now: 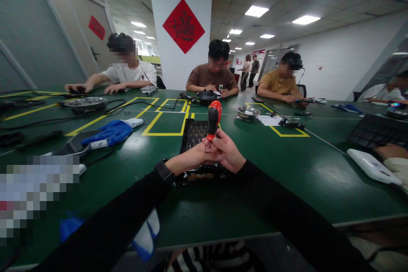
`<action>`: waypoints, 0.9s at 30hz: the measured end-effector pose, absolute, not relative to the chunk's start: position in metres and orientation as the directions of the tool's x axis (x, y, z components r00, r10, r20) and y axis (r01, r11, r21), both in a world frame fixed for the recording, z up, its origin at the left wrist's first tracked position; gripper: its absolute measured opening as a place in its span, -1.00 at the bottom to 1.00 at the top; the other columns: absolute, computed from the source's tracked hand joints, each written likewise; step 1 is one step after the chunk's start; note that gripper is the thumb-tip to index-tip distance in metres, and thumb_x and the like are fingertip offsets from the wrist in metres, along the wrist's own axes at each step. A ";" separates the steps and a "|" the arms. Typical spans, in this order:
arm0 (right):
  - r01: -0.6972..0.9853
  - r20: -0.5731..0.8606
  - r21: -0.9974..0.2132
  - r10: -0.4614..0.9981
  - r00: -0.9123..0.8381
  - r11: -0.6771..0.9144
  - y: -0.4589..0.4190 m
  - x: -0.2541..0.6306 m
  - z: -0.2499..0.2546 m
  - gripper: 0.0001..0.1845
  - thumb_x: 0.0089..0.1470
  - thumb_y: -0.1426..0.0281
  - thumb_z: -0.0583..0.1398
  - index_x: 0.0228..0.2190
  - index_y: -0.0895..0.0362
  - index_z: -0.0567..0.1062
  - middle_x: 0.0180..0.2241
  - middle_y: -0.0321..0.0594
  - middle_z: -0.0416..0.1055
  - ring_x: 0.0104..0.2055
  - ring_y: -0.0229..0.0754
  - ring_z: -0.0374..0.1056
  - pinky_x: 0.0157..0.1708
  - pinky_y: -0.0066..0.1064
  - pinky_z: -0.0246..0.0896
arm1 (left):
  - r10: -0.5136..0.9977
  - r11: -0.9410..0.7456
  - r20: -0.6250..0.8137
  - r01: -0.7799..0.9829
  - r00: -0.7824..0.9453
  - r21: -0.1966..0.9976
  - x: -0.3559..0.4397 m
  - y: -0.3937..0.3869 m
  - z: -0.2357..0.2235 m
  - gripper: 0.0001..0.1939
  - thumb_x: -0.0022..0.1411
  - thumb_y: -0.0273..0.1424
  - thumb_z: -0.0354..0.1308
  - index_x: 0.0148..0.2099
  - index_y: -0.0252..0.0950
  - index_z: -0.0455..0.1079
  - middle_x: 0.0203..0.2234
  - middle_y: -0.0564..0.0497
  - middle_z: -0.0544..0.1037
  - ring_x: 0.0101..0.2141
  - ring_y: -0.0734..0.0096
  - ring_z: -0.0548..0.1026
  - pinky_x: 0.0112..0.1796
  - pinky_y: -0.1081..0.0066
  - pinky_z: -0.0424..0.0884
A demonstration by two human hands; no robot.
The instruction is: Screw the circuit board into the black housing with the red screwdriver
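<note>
A screwdriver (pixel 214 114) with a bulbous red and black handle stands roughly upright in front of me, handle end up. Its shaft is hidden behind my fingers. My left hand (pixel 204 152) is closed around the lower part, just under the handle. From the other side, my right hand (pixel 228 149) pinches the handle's red base, its fingers touching those of the left. Below and behind both hands lies a black tray-like casing (pixel 188 134) with rows of small shapes inside; my hands cover its middle.
Blue and white work gloves (pixel 111 133) lie to the left, near cables and a metal bowl (pixel 85 103). Another metal bowl (pixel 248 113) and small black parts (pixel 291 123) are at the right. Several people sit around the green table (pixel 287 170). A white case (pixel 371 165) lies at far right.
</note>
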State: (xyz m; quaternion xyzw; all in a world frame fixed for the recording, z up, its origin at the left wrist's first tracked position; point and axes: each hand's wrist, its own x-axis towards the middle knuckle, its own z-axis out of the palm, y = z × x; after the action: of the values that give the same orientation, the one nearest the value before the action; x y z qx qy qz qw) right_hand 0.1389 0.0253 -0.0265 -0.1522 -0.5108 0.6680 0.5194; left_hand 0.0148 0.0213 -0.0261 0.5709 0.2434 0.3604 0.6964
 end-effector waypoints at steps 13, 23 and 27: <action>-0.545 0.275 -0.838 0.840 -0.467 -0.029 0.023 0.143 -0.022 -0.67 0.01 0.35 0.15 -0.16 0.21 0.44 -0.33 -0.17 0.45 -0.35 -0.29 0.36 -0.28 -0.46 0.28 | 0.740 0.023 0.144 -0.239 0.657 0.971 0.015 0.019 -0.024 -0.45 -0.15 -0.39 0.33 -0.56 -0.29 -0.12 -0.65 0.22 0.00 -0.62 0.70 0.02 -0.58 0.55 -0.04; -0.552 0.276 -0.833 0.844 -0.461 -0.029 0.021 0.142 -0.021 -0.69 0.00 0.39 0.17 -0.17 0.20 0.44 -0.35 -0.19 0.45 -0.40 -0.32 0.37 -0.39 -0.52 0.30 | 0.747 0.025 0.135 -0.231 0.650 0.973 0.015 0.022 -0.026 -0.51 -0.10 -0.43 0.31 -0.53 -0.30 -0.07 -0.62 0.21 0.03 -0.59 0.70 0.06 -0.57 0.58 0.01; -0.559 0.273 -0.828 0.845 -0.461 -0.037 0.021 0.142 -0.021 -0.69 -0.01 0.39 0.17 -0.17 0.22 0.43 -0.34 -0.17 0.45 -0.37 -0.30 0.38 -0.34 -0.50 0.31 | 0.739 0.026 0.128 -0.218 0.662 0.976 0.014 0.021 -0.026 -0.53 -0.10 -0.45 0.31 -0.53 -0.31 -0.04 -0.62 0.21 0.04 -0.60 0.70 0.07 -0.57 0.58 0.01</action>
State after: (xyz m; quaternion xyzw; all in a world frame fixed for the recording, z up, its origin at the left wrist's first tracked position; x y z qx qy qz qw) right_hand 0.1421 0.0215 -0.0207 -0.1475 -0.4831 0.7049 0.4979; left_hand 0.0144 0.0209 -0.0257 0.6034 0.2156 0.3503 0.6831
